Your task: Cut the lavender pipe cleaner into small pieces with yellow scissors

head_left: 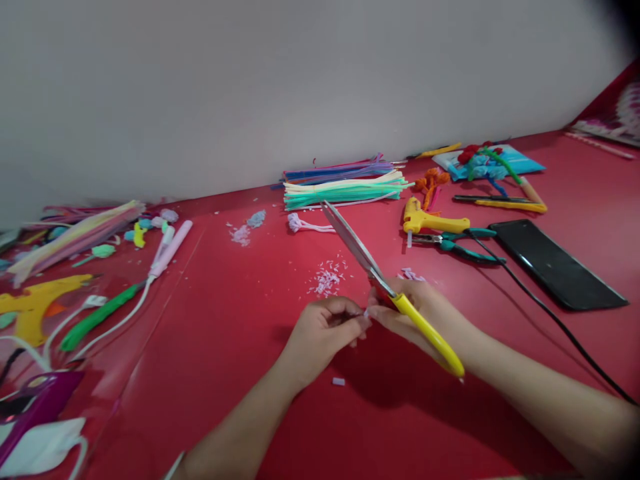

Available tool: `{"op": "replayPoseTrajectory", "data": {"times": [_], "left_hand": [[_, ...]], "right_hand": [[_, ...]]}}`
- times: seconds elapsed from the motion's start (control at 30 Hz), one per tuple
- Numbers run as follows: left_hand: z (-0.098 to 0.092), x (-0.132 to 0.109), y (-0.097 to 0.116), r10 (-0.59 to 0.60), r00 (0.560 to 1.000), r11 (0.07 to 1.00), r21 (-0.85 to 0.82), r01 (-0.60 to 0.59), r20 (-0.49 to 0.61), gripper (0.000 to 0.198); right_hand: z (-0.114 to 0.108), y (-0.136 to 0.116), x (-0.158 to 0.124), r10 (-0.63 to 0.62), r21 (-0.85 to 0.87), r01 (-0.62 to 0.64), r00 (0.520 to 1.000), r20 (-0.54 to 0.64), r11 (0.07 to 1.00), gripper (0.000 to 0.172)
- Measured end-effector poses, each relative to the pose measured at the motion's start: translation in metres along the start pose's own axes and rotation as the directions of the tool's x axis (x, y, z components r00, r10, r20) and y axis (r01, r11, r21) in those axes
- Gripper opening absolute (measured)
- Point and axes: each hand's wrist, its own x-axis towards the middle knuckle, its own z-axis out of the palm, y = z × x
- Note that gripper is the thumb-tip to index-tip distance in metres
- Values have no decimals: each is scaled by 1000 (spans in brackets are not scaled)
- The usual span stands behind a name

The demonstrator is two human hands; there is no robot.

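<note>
My right hand (423,313) is closed round yellow-handled scissors (380,283), whose long metal blades point up and to the left over the red table (240,320). My left hand (327,327) is pinched on a small pale piece right beside the scissors' pivot; what it is I cannot make out. The fingertips of both hands meet there. Pale lilac snippets (326,279) lie scattered just beyond the hands, and one small piece (339,381) lies below them.
A stack of coloured pipe cleaners (345,183) lies by the wall. To the right are a yellow glue gun (433,220), teal pliers (460,243), a black phone (555,263) and a black cable (550,317). More craft bits, a green tool (97,317) and a pink wand (170,250) are at the left.
</note>
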Motion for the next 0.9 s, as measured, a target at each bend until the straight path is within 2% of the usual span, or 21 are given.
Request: {"op": "replayPoseTrajectory", "data": {"times": [0.13,0.27,0.43,0.5,0.6,0.7,0.8,0.87,0.9], "left_hand": [[2,0,-1,-19,1000,1000,21,20,-22,9],[5,-1,-2,17,1000,997,70,-15,-23,11],[-6,0,3,70,991,990,129,-55,-114,12],[-16,2,4,157,962,978,170,-121,-221,16],[-29,6,3,281,902,938,293,-185,-327,24],[-35,11,-2,371,868,889,396,-230,-329,21],[-36,14,-6,417,838,866,434,-248,-353,4],[-36,15,-7,430,848,848,461,-262,-310,9],[-37,14,-6,432,865,831,485,-273,-253,10]], "right_hand": [[0,-2,0,17,-18,-17,1000,-1,1000,12],[3,1,0,4,-2,-4,999,38,1000,13],[-2,11,1,-45,-102,37,996,-81,994,17],[-10,12,3,-20,-163,1,993,-117,987,17],[-21,12,6,36,-324,-67,994,-101,944,19],[-26,14,11,39,-498,-107,989,-145,861,26],[-25,20,16,36,-532,-147,976,-213,834,29],[-23,26,19,13,-516,-151,965,-261,843,27],[-23,28,20,0,-507,-153,957,-289,848,26]]}}
